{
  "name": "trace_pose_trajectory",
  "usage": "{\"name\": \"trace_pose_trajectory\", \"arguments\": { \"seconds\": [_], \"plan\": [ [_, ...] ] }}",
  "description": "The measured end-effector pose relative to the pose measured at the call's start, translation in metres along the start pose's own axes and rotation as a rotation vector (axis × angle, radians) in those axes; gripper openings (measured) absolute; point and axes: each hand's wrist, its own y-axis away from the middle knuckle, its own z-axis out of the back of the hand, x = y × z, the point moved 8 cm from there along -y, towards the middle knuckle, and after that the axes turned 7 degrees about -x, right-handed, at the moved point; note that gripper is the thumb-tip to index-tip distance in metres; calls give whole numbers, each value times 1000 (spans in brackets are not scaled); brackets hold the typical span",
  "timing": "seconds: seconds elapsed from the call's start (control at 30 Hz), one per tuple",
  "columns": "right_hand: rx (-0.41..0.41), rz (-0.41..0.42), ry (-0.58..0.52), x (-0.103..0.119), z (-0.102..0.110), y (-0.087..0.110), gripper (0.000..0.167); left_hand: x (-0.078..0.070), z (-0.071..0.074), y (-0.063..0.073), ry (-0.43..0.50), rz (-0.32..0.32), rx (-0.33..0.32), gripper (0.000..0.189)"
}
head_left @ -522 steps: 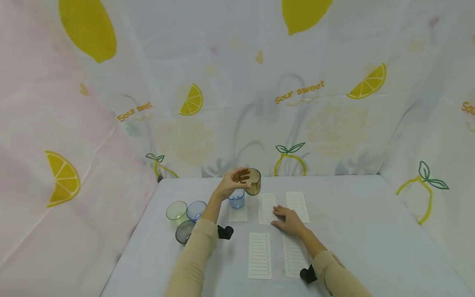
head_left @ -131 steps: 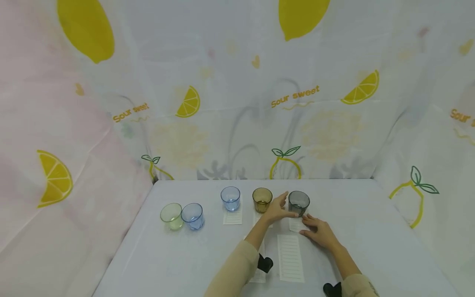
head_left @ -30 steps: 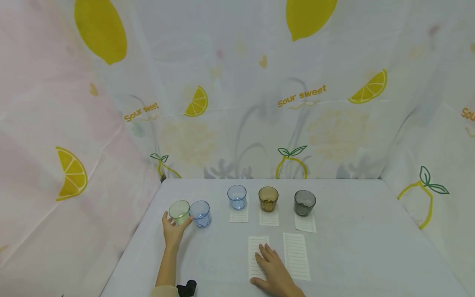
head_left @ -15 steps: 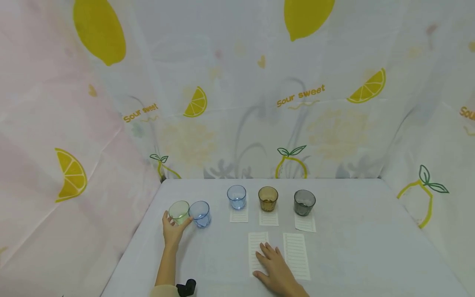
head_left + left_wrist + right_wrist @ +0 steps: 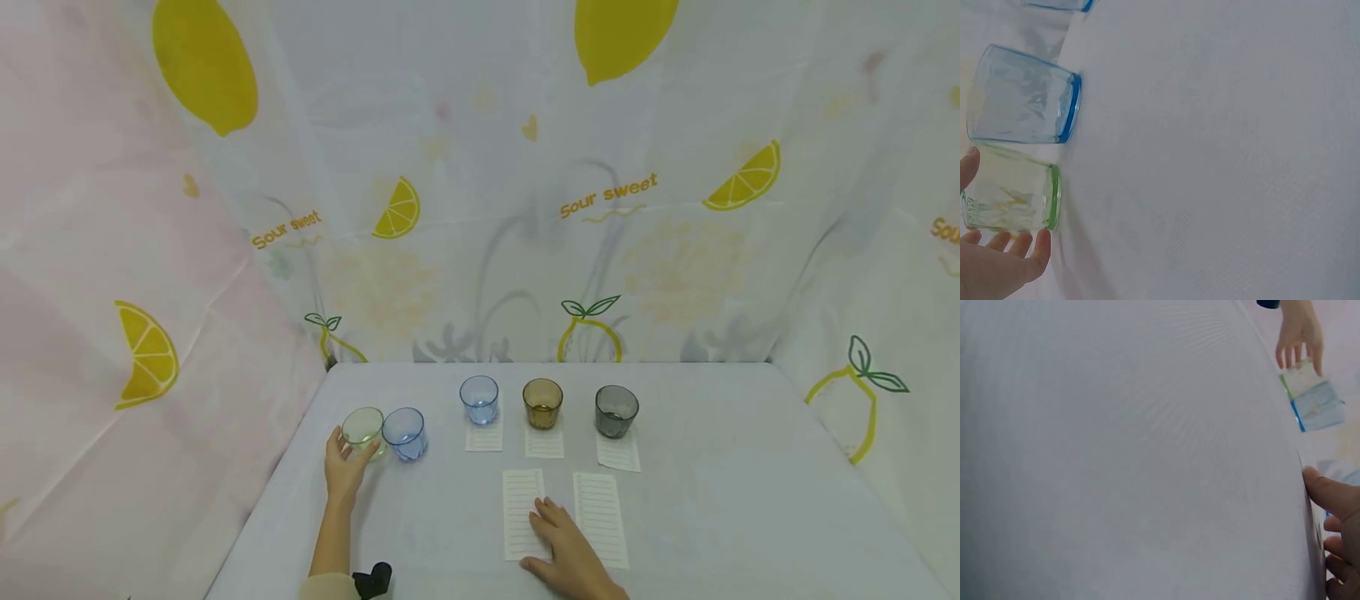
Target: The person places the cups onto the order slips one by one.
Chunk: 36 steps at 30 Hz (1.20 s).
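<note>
My left hand (image 5: 345,477) grips a pale green drinking glass (image 5: 362,425) at the left of the table, thumb on one side and fingers on the other. In the left wrist view the green glass (image 5: 1013,194) stands upright, with fingertips along its wall. A blue glass (image 5: 405,435) stands right against it. My right hand (image 5: 568,554) rests with spread fingers at the right edge of a lined paper strip (image 5: 521,517) in the front row. In the right wrist view its thumb and fingers (image 5: 1338,497) lie low at the table surface.
A second lined strip (image 5: 600,517) lies right of the first. Farther back, a light blue glass (image 5: 479,402), an amber glass (image 5: 542,405) and a grey glass (image 5: 616,412) each stand at the far end of a strip. A lemon-print cloth (image 5: 480,275) hangs behind the table (image 5: 735,467).
Earlier the amber and grey glasses were set on their strips. In the last second my left thumb moved in from the blue glass onto the green one; my right hand slid slightly right.
</note>
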Motion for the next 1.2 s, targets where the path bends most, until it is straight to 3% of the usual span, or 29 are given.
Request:
{"name": "trace_pose_trajectory", "arguments": {
  "seconds": [0.13,0.37,0.67,0.9,1.2],
  "plan": [
    [19,-24,-2,-2,-1,2,61,2,1,-5,6,6,10,88],
    [-14,28,50,-2,-1,4,58,1,0,-13,28,12,26,88],
    [8,53,32,-1,1,1,54,-2,9,-8,109,0,-3,87],
    [27,49,50,-2,-2,1,51,-18,23,0,109,-44,1,86],
    [36,27,10,-5,-2,0,51,-42,43,14,122,-77,-64,84]
  ]
}}
